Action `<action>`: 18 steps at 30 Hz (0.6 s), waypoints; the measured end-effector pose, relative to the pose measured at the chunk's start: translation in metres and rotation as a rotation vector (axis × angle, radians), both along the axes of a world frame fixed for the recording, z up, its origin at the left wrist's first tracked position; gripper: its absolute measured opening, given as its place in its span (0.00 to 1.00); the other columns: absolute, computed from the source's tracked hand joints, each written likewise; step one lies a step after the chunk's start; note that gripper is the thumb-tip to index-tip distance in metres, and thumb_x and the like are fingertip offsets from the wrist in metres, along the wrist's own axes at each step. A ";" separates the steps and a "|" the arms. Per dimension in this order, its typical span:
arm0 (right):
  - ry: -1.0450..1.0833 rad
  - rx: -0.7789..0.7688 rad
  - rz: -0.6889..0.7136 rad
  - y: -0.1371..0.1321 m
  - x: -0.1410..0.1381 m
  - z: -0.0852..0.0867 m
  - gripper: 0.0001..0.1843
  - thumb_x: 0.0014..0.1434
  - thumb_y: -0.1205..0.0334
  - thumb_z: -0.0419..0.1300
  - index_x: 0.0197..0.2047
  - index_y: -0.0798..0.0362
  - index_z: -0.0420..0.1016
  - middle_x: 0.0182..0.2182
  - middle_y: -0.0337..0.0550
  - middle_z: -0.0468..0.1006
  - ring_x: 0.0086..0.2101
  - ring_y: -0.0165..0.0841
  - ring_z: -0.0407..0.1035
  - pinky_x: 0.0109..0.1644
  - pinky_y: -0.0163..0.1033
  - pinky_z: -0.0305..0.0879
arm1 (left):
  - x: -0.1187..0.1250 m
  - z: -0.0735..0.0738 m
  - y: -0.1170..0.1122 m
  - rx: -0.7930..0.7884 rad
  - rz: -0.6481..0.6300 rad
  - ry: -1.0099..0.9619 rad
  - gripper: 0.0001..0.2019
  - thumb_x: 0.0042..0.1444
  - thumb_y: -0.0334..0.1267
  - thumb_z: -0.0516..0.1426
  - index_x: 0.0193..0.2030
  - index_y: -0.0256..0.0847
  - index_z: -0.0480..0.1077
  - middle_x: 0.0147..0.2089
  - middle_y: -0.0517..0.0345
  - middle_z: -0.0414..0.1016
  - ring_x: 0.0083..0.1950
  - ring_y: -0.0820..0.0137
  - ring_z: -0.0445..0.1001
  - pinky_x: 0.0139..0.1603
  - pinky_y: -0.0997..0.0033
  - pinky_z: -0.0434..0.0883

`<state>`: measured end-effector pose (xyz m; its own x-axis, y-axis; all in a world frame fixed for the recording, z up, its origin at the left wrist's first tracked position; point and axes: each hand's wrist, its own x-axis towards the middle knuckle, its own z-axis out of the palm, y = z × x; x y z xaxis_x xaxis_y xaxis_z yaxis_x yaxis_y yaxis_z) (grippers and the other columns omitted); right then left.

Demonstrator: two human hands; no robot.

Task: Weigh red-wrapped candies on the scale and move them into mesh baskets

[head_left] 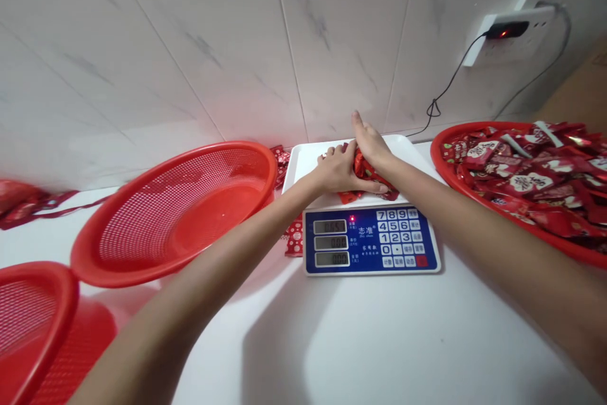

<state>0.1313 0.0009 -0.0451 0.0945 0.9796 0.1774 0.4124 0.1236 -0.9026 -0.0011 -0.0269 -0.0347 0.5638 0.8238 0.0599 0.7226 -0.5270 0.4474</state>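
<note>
White tabletop [379,342], hands [337,170] [372,145] cupped, red packets [364,168] between

Soft light, shadowed white table [379,335], stretched edges, scale digits [331,227] perhaps blurred

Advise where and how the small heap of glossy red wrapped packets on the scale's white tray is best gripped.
Cup the packets low at both outer sides, left hand from the left, right hand from the right: they look bunched as several separate pieces, so one pinch would probably drop some.
</note>
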 end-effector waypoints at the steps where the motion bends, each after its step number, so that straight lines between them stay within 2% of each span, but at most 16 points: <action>1: 0.008 -0.004 -0.031 0.000 -0.001 0.001 0.53 0.55 0.14 0.39 0.55 0.50 0.76 0.51 0.56 0.80 0.55 0.52 0.71 0.63 0.56 0.64 | 0.001 0.002 0.000 -0.012 0.023 0.032 0.63 0.34 0.73 0.67 0.72 0.38 0.54 0.68 0.28 0.65 0.71 0.30 0.57 0.68 0.27 0.57; 3: 0.052 -0.008 -0.049 -0.001 -0.002 0.002 0.52 0.56 0.16 0.40 0.59 0.50 0.73 0.52 0.55 0.79 0.57 0.51 0.70 0.64 0.55 0.63 | 0.002 0.007 0.002 -0.020 0.044 0.094 0.65 0.32 0.73 0.67 0.73 0.38 0.53 0.69 0.26 0.62 0.71 0.29 0.56 0.67 0.25 0.56; 5: 0.106 -0.017 -0.042 -0.003 -0.002 0.001 0.51 0.56 0.17 0.41 0.59 0.51 0.72 0.49 0.54 0.79 0.55 0.50 0.70 0.63 0.53 0.64 | 0.002 0.009 0.004 -0.042 0.038 0.129 0.68 0.31 0.73 0.67 0.75 0.37 0.52 0.72 0.23 0.57 0.73 0.27 0.55 0.68 0.27 0.56; 7: 0.145 -0.035 -0.051 -0.006 -0.001 0.000 0.49 0.57 0.18 0.43 0.58 0.51 0.72 0.47 0.54 0.78 0.54 0.49 0.71 0.61 0.51 0.65 | 0.001 0.010 0.004 -0.058 -0.027 0.118 0.70 0.31 0.72 0.67 0.76 0.37 0.48 0.75 0.25 0.52 0.74 0.27 0.52 0.70 0.31 0.56; 8: 0.163 -0.041 -0.067 -0.006 -0.001 0.000 0.48 0.57 0.19 0.44 0.58 0.51 0.71 0.47 0.53 0.77 0.55 0.49 0.71 0.61 0.51 0.65 | 0.001 0.009 0.004 -0.058 -0.067 0.101 0.70 0.31 0.72 0.68 0.77 0.38 0.46 0.75 0.27 0.52 0.74 0.28 0.53 0.70 0.32 0.56; 12: 0.340 -0.016 -0.174 -0.005 -0.002 0.001 0.42 0.63 0.26 0.46 0.60 0.54 0.69 0.53 0.54 0.75 0.58 0.47 0.70 0.61 0.48 0.66 | 0.001 0.006 -0.004 -0.005 -0.133 -0.001 0.65 0.37 0.70 0.68 0.77 0.42 0.49 0.68 0.35 0.66 0.68 0.33 0.63 0.66 0.35 0.61; 15: 0.500 -0.012 -0.181 -0.004 -0.003 0.001 0.40 0.66 0.30 0.41 0.60 0.55 0.69 0.55 0.56 0.75 0.57 0.45 0.71 0.59 0.48 0.69 | 0.003 0.004 -0.010 0.045 -0.089 -0.001 0.58 0.40 0.68 0.69 0.75 0.46 0.54 0.64 0.38 0.71 0.64 0.37 0.67 0.63 0.39 0.64; 18: 0.494 0.059 -0.229 -0.006 -0.001 0.002 0.37 0.69 0.36 0.36 0.61 0.54 0.68 0.58 0.56 0.74 0.58 0.44 0.71 0.61 0.48 0.68 | 0.006 0.005 -0.012 0.076 -0.060 0.020 0.50 0.45 0.63 0.70 0.72 0.46 0.60 0.58 0.41 0.74 0.61 0.41 0.69 0.60 0.42 0.67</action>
<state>0.1303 -0.0048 -0.0427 0.3907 0.9137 0.1119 -0.0367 0.1369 -0.9899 0.0052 -0.0386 -0.0298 0.6137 0.7820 0.1090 0.6972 -0.6015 0.3901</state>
